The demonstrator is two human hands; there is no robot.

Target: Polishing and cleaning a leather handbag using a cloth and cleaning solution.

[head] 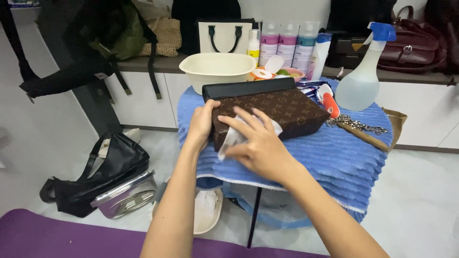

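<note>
A brown patterned clutch bag (291,112) with a black top edge lies on a blue ribbed towel (330,162) covering a small table. My left hand (202,123) grips the bag's near left corner. My right hand (256,141) presses a white wipe (233,138) flat against the bag's front face, fingers spread over it.
Behind the bag stand a cream basin (217,69), several pink and blue bottles (287,43) and a spray bottle (363,76). A metal chain (356,125) and a wooden-handled brush (366,136) lie to the right. A black bag (103,177) sits on the floor at left.
</note>
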